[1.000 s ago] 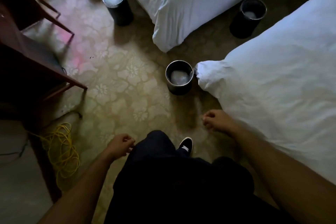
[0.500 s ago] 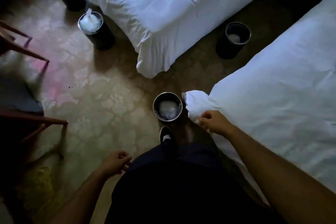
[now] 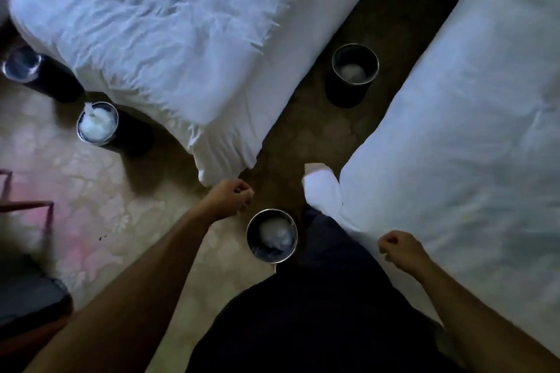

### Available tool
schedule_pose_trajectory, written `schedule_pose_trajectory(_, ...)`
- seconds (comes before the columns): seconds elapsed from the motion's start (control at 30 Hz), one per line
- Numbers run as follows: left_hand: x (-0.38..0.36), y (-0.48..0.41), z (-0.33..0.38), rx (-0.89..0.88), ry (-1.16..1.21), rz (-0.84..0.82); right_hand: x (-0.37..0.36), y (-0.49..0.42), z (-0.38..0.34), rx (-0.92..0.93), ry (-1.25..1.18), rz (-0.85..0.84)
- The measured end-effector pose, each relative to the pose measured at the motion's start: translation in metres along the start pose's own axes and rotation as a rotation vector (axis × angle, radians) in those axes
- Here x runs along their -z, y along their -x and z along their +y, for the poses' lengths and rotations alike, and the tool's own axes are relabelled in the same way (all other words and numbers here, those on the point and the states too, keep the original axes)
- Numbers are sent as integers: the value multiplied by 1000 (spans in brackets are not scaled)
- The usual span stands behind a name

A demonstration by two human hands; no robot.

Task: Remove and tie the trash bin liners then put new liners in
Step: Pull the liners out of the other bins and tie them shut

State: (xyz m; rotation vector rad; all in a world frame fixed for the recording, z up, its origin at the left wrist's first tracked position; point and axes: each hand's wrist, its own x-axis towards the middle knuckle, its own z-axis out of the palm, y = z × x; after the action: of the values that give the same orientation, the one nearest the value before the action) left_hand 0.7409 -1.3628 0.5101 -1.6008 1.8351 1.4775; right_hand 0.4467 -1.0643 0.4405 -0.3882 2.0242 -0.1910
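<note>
Metal-rimmed bin [image 3: 271, 235] sits between my empty, loosely curled left hand [image 3: 231, 196] and right hand [image 3: 398, 247]; next I reach for its liner [image 3: 274, 235].

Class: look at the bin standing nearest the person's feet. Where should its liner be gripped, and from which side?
Probably at the rim of the nearest bin, reaching straight down: it stands upright, mouth open upward, between the left hand and right hand. The pale liner sags inside; whether it folds over the rim is unclear.
</note>
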Motion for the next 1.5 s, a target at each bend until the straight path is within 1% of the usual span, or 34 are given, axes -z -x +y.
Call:
schedule_pose_trajectory(0.17, 38, -59, 65, 73, -91, 32, 46, -68, -80, 34, -55, -50)
schedule_pose_trajectory(0.3, 75, -89, 98, 135, -141, 41, 93, -113, -162, 147, -64, -89)
schedule_pose_trajectory(0.47, 104, -118, 122, 167, -141, 55, 156, -146, -270, 336, -176, -92)
schedule_pose_trajectory(0.57, 116, -138, 131, 203, -138, 48, 190, -157, -326, 412, -184, -90)
schedule_pose_trajectory(0.67, 127, -161, 142, 234, -117, 30, 220, -174, -370, 450, -165, -77)
schedule_pose_trajectory(0.77, 140, -191, 160, 255, -118, -3, 251, -195, -400, 436, -161, -58)
schedule_pose_trajectory(0.9, 163, -253, 200, 236, -145, -62, 291, -232, -417, 345, -133, -31)
schedule_pose_trajectory(1.03, 180, -320, 267, 187, -155, -111, 328, -257, -405, 172, -133, 22)
schedule_pose_trajectory(1.13, 188, -372, 341, 68, -206, -177, 358, -268, -385, 40, -103, 68)
schedule_pose_trajectory(1.27, 197, -433, 447, -114, -244, -230, 407, -287, -358, -130, -198, 162)
schedule_pose_trajectory(1.37, 202, -471, 517, -206, -240, -213, 452, -312, -355, -159, -206, 203)
schedule_pose_trajectory(1.43, 201, -491, 553, -236, -253, -190, 480, -334, -364, -132, -171, 182)
schedule_pose_trajectory(1.5, 198, -512, 579, -222, -259, -156, 508, -364, -378, -84, -86, 142)
